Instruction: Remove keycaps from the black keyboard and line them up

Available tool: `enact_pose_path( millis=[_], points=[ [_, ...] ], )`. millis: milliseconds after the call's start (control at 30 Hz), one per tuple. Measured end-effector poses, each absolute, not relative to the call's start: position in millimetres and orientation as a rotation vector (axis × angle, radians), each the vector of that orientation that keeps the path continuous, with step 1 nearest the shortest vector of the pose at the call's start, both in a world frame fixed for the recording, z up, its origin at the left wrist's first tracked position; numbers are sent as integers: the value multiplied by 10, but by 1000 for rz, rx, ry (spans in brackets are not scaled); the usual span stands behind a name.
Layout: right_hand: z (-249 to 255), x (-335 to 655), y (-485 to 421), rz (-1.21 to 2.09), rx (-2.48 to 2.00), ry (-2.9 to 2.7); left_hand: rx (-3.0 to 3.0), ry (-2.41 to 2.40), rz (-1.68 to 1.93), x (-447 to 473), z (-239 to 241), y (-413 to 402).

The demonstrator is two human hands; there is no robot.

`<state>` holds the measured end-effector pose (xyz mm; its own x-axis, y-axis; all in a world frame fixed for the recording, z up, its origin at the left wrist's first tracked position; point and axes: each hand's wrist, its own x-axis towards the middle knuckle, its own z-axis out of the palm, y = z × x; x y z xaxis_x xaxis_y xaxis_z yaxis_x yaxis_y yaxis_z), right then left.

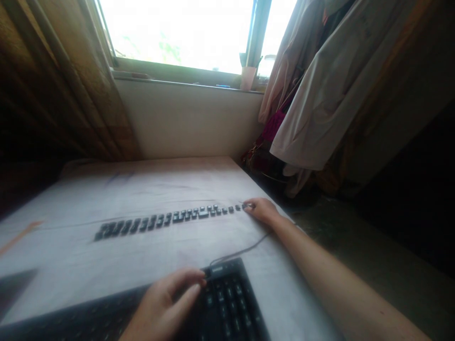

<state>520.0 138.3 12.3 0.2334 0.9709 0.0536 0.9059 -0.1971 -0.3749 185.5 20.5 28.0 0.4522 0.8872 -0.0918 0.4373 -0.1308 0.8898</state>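
A black keyboard [227, 303] lies at the near edge of a pale-covered table [149, 189]. My left hand [167, 303] rests on it, fingers curled and pressed against the keys near its top edge. A long row of loose black keycaps [170, 219] runs across the middle of the table. My right hand [262, 209] reaches out to the row's right end, its fingertips pinched at the last keycap [245, 206]. The keyboard's thin cable [245, 248] curves from its top edge toward my right wrist.
A bright window [177, 28] with a pink cup [248, 78] on its sill stands behind the table. Brown curtains [53, 80] hang at the left. Clothes [337, 94] hang at the right beside the table's right edge. A dark flat object [14, 284] lies at the near left.
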Motion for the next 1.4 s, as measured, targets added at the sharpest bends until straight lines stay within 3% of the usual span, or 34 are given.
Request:
enact_pose_path(
  millis=[333, 500, 667, 867, 1033, 1400],
  points=[
    [506, 5223, 941, 527, -1809, -1497, 1812, 1161, 588, 1873, 385, 191],
    [521, 5084, 539, 810, -1355, -1280, 1937, 1160, 585, 1840, 325, 190],
    [554, 4931, 428, 975, -1409, -1495, 2320, 1142, 560, 1758, 244, 154],
    [652, 4795, 351, 1232, -1514, -1735, 2450, 1084, 32, 1729, 287, 69],
    [617, 4797, 295, 1400, -1381, -1776, 2472, 1036, -94, 1728, 246, 62],
    [488, 4667, 265, 1321, -1342, -1885, 2434, 1075, -156, 1816, 373, 48]
  ],
)
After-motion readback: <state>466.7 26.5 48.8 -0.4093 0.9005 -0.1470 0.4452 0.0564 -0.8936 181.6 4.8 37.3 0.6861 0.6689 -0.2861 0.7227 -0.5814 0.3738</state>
